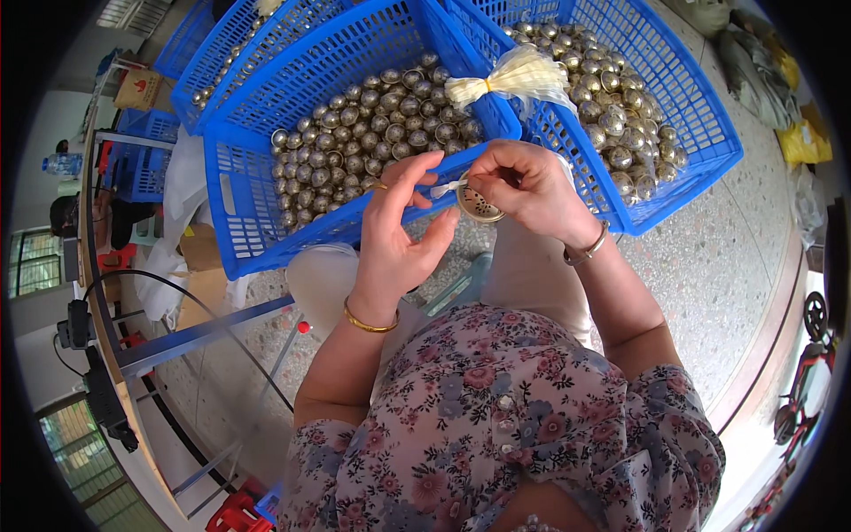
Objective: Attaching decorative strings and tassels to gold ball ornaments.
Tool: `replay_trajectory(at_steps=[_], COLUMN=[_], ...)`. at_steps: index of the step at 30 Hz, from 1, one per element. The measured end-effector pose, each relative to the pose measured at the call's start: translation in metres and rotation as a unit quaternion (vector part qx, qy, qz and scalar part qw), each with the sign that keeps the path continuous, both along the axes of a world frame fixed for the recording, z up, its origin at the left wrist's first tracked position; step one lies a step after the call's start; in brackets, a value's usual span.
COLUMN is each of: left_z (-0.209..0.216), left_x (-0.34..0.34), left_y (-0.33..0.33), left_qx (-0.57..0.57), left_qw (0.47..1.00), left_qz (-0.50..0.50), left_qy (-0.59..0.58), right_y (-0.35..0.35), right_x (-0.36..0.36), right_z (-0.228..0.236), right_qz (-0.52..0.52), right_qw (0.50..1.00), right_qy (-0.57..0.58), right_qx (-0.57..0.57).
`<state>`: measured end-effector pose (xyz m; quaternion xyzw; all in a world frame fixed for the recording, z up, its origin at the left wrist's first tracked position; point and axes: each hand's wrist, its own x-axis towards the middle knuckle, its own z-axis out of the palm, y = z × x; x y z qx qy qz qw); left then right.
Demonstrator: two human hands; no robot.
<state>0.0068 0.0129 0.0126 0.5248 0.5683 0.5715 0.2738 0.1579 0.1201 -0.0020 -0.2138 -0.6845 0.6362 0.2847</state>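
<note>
A round metal piece dotted with small holes (480, 207), like a tea-ball strainer, hangs below the fingers of my right hand (532, 191), which pinch it at its upper edge. From its left side a short white strip (448, 188) sticks out toward my left hand (397, 232). The left fingers are spread and curved, with thumb and forefinger apart and nothing visible between them. Beyond both hands, a blue plastic basket (232, 222) holds many silvery metal balls (355, 133). A bundle of pale cream strips (519, 78), tied with a yellow band, lies across the basket rims.
A second blue basket (700, 168) with metal balls, some under clear plastic, stands at the right. More blue baskets (199, 53) are at the far left. A metal-framed table (208, 332) with a black cable is on my left. Yellow bags (804, 137) lie at the right.
</note>
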Motion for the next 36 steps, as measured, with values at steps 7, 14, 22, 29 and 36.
replay_trajectory(at_steps=[7,14,22,29,36], left_z=[-0.01,-0.003,-0.004,-0.008,-0.004], left_x=[-0.004,0.0,-0.001,0.001,0.002], left_y=[0.005,0.004,-0.002,-0.001,0.0], left_qx=[0.037,0.043,0.046,0.03,0.017], left_qw=[0.981,0.974,0.965,0.962,0.954], left_qz=[0.013,0.046,0.037,0.015,-0.014], left_qy=[0.192,0.219,0.254,0.272,0.299], right_y=[-0.002,0.001,0.008,0.009,0.01], right_x=[-0.001,0.0,0.007,0.013,0.017], right_z=[-0.002,0.003,0.013,0.011,0.017], right_qz=[0.026,0.043,0.042,0.033,0.009], right_qw=[0.999,0.983,0.948,0.945,0.94], right_qy=[-0.013,0.001,-0.031,-0.051,-0.043], right_qx=[0.042,0.181,0.314,0.32,0.339])
